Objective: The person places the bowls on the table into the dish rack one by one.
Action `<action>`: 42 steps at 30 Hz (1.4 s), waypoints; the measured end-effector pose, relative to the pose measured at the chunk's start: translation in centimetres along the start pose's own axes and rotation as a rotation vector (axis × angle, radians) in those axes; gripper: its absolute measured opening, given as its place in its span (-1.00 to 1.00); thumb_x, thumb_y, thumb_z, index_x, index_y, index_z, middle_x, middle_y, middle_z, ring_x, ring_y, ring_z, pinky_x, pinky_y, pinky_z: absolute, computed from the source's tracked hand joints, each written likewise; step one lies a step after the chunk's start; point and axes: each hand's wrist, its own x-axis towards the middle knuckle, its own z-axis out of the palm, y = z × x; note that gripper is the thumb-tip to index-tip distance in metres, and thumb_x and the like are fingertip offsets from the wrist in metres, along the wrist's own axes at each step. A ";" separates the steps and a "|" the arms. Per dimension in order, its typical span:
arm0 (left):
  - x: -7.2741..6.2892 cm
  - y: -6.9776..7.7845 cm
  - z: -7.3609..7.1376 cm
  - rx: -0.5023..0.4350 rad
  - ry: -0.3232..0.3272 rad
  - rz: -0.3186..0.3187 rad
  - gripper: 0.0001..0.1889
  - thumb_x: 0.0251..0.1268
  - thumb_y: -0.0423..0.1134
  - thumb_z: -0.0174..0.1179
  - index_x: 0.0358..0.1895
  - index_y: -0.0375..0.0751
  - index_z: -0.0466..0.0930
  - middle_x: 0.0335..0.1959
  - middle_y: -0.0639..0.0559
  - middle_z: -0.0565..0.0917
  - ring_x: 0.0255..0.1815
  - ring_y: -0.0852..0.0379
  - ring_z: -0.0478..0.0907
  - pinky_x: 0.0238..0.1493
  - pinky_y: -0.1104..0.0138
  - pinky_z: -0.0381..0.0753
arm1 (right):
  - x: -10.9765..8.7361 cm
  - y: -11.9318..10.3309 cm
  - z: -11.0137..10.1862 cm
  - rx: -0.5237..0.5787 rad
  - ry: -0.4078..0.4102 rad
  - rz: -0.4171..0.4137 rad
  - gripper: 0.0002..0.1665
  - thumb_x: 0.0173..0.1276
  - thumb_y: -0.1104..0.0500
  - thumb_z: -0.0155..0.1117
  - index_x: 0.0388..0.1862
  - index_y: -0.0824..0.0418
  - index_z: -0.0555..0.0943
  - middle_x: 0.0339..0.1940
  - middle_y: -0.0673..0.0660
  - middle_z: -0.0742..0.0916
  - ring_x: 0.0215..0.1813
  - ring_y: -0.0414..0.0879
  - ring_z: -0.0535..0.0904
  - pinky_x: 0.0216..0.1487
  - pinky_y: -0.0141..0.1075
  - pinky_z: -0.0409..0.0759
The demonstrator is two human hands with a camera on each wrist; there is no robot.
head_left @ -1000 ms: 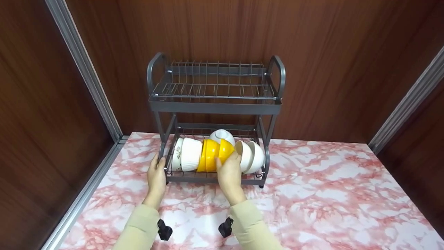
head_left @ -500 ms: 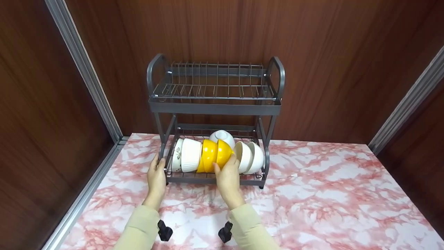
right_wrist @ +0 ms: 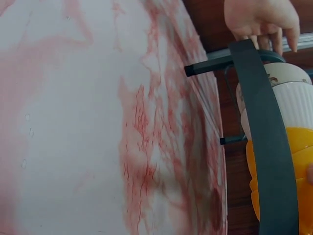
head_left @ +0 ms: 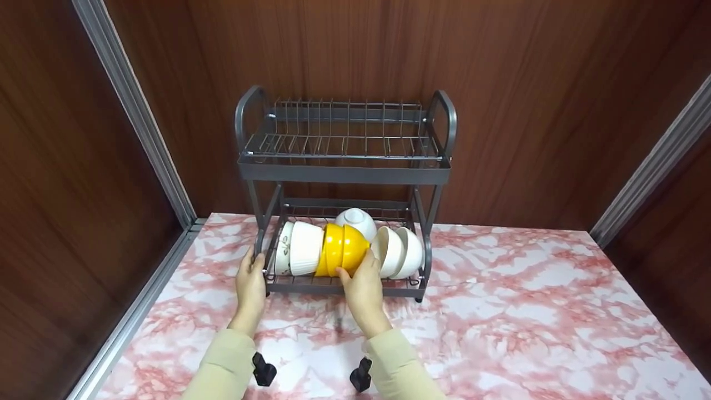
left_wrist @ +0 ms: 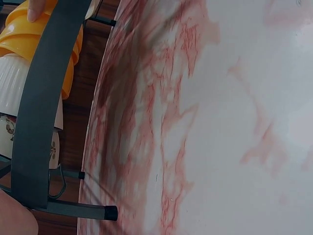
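Observation:
On the lower tier of a dark grey dish rack [head_left: 344, 174], bowls stand on edge in a row. My right hand [head_left: 364, 289] grips the rightmost yellow bowl [head_left: 355, 248], thumb at its front and fingers round its right side. This bowl sits nested against another yellow bowl [head_left: 332, 250]. Left of them are a white ribbed bowl [head_left: 306, 248] and a white bowl with a leaf pattern [head_left: 283, 248]. My left hand [head_left: 251, 286] touches the rack's left side with fairly straight fingers; the right wrist view also shows this left hand [right_wrist: 264, 19] there.
Two white bowls [head_left: 408, 253] lean at the tier's right end, and an upturned white bowl [head_left: 355, 221] sits behind the row. The upper tier has wire slots. A pink marbled table [head_left: 527, 311] spreads around, with brown panels [head_left: 516, 111] behind and beside.
My right hand has moved slightly left, bringing the rightmost yellow bowl closer into the other yellow bowl. The gap to the white bowls on the right has widened. My left hand has stayed put.

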 end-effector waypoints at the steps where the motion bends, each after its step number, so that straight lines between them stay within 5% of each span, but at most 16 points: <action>1: 0.0 0.0 0.0 -0.001 -0.001 0.000 -0.44 0.43 -0.10 -0.13 0.43 -0.14 0.05 0.45 -0.16 0.13 0.46 -0.13 0.05 0.47 0.09 -0.02 | 0.0 0.0 0.0 0.001 -0.003 0.003 -0.08 0.10 0.03 0.40 0.29 0.44 0.20 0.12 0.39 0.51 0.12 0.18 0.50 0.20 -0.10 0.48; 23: 0.2 0.0 0.0 -0.008 0.006 0.011 -0.46 0.43 -0.16 -0.12 0.42 -0.19 0.08 0.43 -0.21 0.16 0.44 -0.15 0.09 0.46 0.07 0.02 | -0.4 0.0 -0.6 0.073 -0.044 -0.038 -0.07 0.09 0.14 0.40 0.33 0.46 0.15 0.18 0.40 0.50 0.18 0.13 0.48 0.25 -0.11 0.43; 35: 0.0 0.2 0.2 -0.030 -0.002 0.007 -0.43 0.43 -0.17 -0.11 0.44 -0.16 0.01 0.43 -0.19 0.17 0.43 -0.13 0.12 0.45 0.07 0.05 | -1.3 1.2 -3.9 0.147 -0.041 -0.079 -0.44 0.19 0.20 0.28 0.16 0.36 0.42 0.03 0.30 0.61 0.06 0.11 0.56 0.14 -0.08 0.52; 42: -0.6 0.7 0.6 -0.112 0.000 0.087 -0.45 0.40 -0.28 -0.08 0.41 -0.28 0.05 0.42 -0.25 0.17 0.45 -0.11 0.09 0.47 0.16 0.05 | -1.0 3.5 -6.8 0.170 0.019 -0.153 -0.71 0.21 0.28 0.21 -0.06 0.30 0.56 -0.17 0.19 0.69 -0.14 -0.01 0.62 -0.05 -0.19 0.62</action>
